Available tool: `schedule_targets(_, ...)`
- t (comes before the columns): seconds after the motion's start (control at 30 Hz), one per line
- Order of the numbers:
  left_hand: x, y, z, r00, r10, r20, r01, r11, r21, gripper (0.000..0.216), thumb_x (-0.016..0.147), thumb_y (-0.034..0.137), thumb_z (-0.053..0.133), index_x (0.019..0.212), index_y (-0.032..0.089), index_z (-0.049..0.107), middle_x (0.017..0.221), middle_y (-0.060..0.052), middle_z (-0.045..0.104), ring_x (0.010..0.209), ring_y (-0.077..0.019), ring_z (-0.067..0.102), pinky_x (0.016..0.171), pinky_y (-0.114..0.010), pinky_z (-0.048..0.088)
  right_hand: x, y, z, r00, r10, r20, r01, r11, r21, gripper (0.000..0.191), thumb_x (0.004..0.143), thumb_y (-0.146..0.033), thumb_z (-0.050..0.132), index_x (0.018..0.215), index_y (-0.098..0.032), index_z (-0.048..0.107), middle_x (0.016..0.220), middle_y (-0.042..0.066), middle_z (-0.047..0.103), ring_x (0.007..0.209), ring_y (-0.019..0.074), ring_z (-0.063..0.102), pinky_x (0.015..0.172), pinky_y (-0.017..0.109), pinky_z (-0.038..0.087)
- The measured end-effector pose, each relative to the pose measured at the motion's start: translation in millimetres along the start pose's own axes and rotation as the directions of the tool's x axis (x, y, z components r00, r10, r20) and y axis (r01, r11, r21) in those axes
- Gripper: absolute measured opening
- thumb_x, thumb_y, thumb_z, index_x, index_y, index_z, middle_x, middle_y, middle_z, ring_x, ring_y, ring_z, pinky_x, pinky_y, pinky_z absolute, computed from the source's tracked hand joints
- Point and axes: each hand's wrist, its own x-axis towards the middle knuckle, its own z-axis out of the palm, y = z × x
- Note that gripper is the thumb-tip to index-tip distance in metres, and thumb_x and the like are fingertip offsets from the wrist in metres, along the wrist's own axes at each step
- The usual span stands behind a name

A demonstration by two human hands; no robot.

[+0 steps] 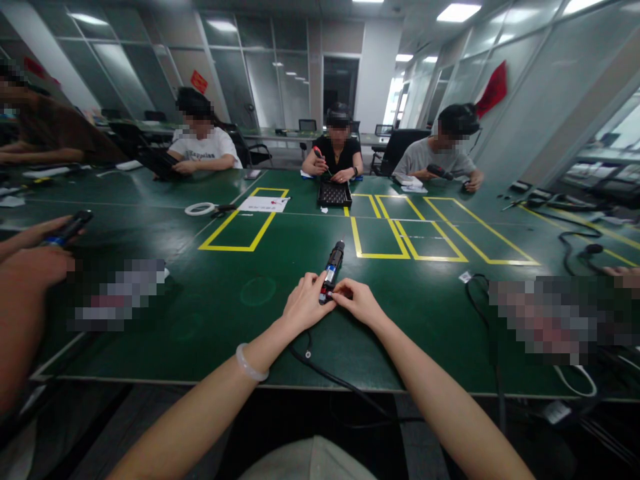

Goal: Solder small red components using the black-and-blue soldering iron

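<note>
An electric screwdriver (pixel 339 254) with a black nose and a blue and silver middle section lies on the green table in front of me, its thin tip pointing away. My left hand (pixel 304 301) is closed around its body from the left. At the rear end, where a small red part shows, the thumb and fingers of my right hand (pixel 361 302) are pinched together. Whatever is between those fingertips is too small to make out. Below my hands a black cable (pixel 340 381) runs over the table's front edge.
Yellow tape rectangles (pixel 227 249) mark the green table (pixel 210 347). A white sheet (pixel 263 205) and a white coil (pixel 200 209) lie ahead on the left. Across the table, a person handles a black tray (pixel 335 195). Co-workers' hands (pixel 37 267) are close on the left; cables (pixel 575 230) lie right.
</note>
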Motion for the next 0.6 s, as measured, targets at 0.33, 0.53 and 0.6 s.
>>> schedule_targets(0.33, 3.1, 4.8, 3.1, 0.999, -0.018, -0.043, 0.023, 0.993, 0.118, 0.060, 0.089, 0.051, 0.047, 0.141, 0.023, 0.037, 0.116, -0.011, 0.049, 0.102, -0.0250, 0.050, 0.080, -0.033, 0.045, -3.2, -9.8, -5.4, 1.000, -0.031, -0.007, 0.030, 0.997, -0.071, 0.011, 0.086, -0.026, 0.056, 0.087, -0.017, 0.064, 0.080, 0.002, 0.067, 0.070, 0.0143, 0.060, 0.067, 0.025, 0.044)
schedule_targets(0.53, 3.4, 1.9, 2.3, 0.999, -0.006, -0.036, 0.011, 0.992, 0.129, 0.059, 0.089, 0.050, 0.047, 0.141, 0.024, 0.036, 0.113, -0.010, 0.049, 0.101, -0.0248, 0.050, 0.079, -0.033, 0.045, -3.1, -7.9, -5.8, 0.999, -0.041, -0.004, 0.041, 0.998, -0.044, 0.012, 0.086, -0.025, 0.055, 0.091, -0.017, 0.063, 0.084, 0.002, 0.067, 0.073, 0.0148, 0.060, 0.069, 0.026, 0.044)
schedule_targets(0.6, 3.4, -1.3, 0.3, 0.999, 0.002, -0.033, 0.002, 0.992, 0.122, 0.058, 0.089, 0.051, 0.047, 0.140, 0.024, 0.038, 0.113, -0.010, 0.049, 0.101, -0.0245, 0.050, 0.079, -0.033, 0.045, -2.8, -6.3, -6.4, 0.999, -0.039, -0.003, 0.039, 0.999, -0.028, 0.012, 0.086, -0.025, 0.055, 0.092, -0.017, 0.063, 0.084, 0.003, 0.067, 0.074, 0.0146, 0.060, 0.069, 0.025, 0.044)
